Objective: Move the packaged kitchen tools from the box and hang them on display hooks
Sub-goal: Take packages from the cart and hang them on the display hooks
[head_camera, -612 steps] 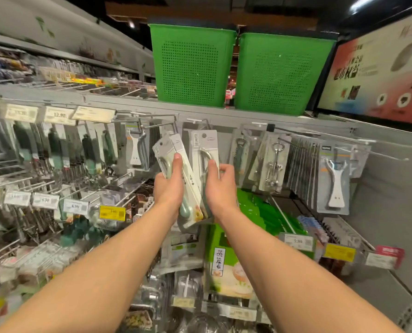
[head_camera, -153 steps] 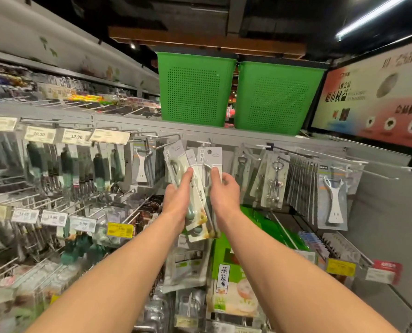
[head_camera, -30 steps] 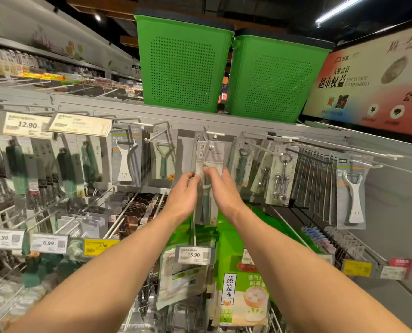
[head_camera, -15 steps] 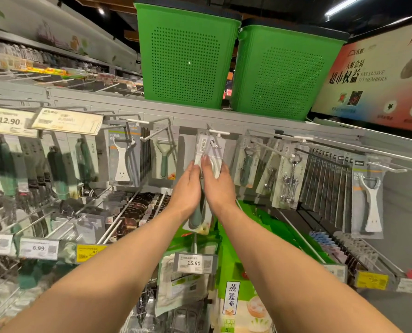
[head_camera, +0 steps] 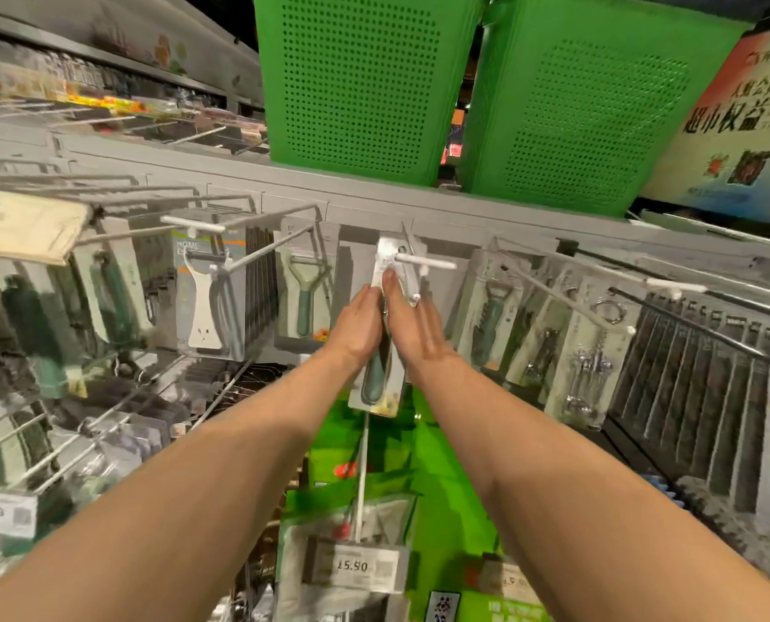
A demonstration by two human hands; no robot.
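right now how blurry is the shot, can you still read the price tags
Head view: motion blur smears the hanging packs on the left; sharper at centre, on the left hand, right hand and packaged tool between them; the 15.50 price tag reads, the left price tag barely; the wide lens bows the grey shelf rail.

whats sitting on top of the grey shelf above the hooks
Two green perforated baskets stand side by side on the grey shelf. Their tops run out of frame, so what is inside cannot be seen.
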